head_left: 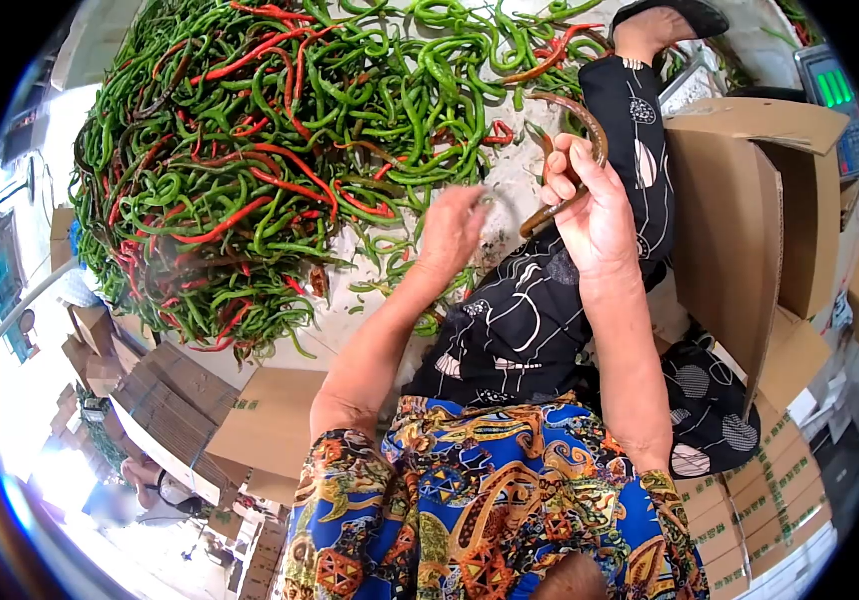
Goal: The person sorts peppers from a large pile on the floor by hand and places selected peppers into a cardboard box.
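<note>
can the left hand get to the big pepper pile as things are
Probably yes: the left hand looks empty and is close beside the pepper pile, with nothing seen blocking it.

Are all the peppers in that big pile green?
No, bright red peppers lie mixed in among the green ones.

floor (512, 182): pale | on it: green chili peppers (438, 72), heaped and scattered (red ones (220, 231) mixed in)
</note>
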A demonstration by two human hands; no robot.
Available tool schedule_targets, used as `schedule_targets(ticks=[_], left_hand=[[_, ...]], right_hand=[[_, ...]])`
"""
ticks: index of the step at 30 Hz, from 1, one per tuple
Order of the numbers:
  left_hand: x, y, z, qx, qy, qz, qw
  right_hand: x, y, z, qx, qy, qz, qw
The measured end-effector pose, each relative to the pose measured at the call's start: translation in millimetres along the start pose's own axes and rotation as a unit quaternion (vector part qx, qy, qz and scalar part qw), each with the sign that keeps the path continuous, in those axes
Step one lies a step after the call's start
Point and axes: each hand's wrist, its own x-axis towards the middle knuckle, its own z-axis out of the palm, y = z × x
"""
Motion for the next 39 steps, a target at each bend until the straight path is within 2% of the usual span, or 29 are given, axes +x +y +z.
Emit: schedule_targets(ticks=[1, 3, 6, 9, 11, 13, 15, 17, 19, 20, 21, 23, 25, 27, 28, 29, 30, 32, 33, 35, 37, 38, 39], left_hand=[[4, -14, -6, 0.088, 0.043, 0.032, 0.995], [12, -41, -25, 0.246, 0.084, 0.040, 0.965], [21, -76, -43, 0.378, 0.056, 0.011, 0.924], [21, -82, -52, 0.379, -0.039, 0.068, 0.922], [12, -74, -51, 0.390, -0.033, 0.131, 0.911], [-5, -59, -58, 0.337, -0.064, 0.040, 0.939], [-20, -31, -68, 0.132, -0.051, -0.106, 0.984], [-29, 9, -78, -0.063, -0.021, -0.223, 0.973], [-38, 38, -75, -0.157, 0.011, -0.221, 0.962], [-40, 53, -71, -0.154, 0.033, -0.224, 0.962], [-41, 66, -67, -0.152, 0.054, -0.225, 0.961], [-43, 78, -63, -0.090, 0.026, -0.182, 0.979], [-42, 84, -61, -0.125, -0.004, -0.110, 0.986], [-33, 56, -76, -0.038, -0.059, -0.028, 0.997], [-16, 54, -89, -0.059, -0.088, -0.150, 0.983], [-4, 43, -94, -0.031, -0.049, -0.149, 0.987], [8, 21, -93, 0.042, -0.033, -0.086, 0.995], [27, -38, -84, -0.009, -0.051, -0.125, 0.991], [33, -56, -79, 0.052, -0.044, -0.110, 0.992], [31, -110, -61, 0.177, 0.047, -0.047, 0.982], [29, -120, -60, 0.215, -0.052, -0.145, 0.964], [26, -128, -59, 0.228, -0.025, -0.079, 0.970], [26, -118, -62, 0.245, -0.044, -0.120, 0.961]], right_hand=[[0, 0, 1, -0.004, 0.004, 0.000, 1.000], [1, 2, 0, -0.014, 0.012, 0.002, 1.000], [10, 7, -5, -0.013, 0.038, 0.043, 0.998], [11, 8, -10, -0.015, 0.044, 0.066, 0.997], [8, 8, -8, -0.015, 0.044, 0.070, 0.996], [6, 14, -12, 0.002, 0.039, 0.078, 0.996], [4, 23, -9, -0.025, 0.066, 0.083, 0.994], [1, 35, -6, -0.042, 0.092, 0.118, 0.988], [1, 49, 2, -0.097, 0.066, 0.135, 0.984], [-6, 54, 14, -0.125, 0.104, 0.162, 0.973], [-8, 66, 9, -0.147, 0.083, 0.155, 0.973], [-12, 65, 13, -0.227, 0.035, 0.207, 0.951], [-9, 71, 11, -0.186, 0.050, 0.198, 0.961], [-2, 72, 5, -0.164, 0.040, 0.202, 0.965], [3, 80, -1, -0.173, 0.020, 0.182, 0.968], [4, 78, 2, -0.154, 0.029, 0.201, 0.967], [4, 75, 8, -0.136, 0.039, 0.220, 0.965], [4, 72, 10, -0.101, 0.031, 0.229, 0.968], [2, 69, 9, -0.082, 0.030, 0.240, 0.967], [-1, 63, 13, -0.089, 0.012, 0.233, 0.968], [-2, 56, 19, -0.054, -0.086, 0.262, 0.960], [-2, 56, 19, -0.052, -0.123, 0.282, 0.950], [-3, 58, 20, -0.038, -0.134, 0.290, 0.947]])
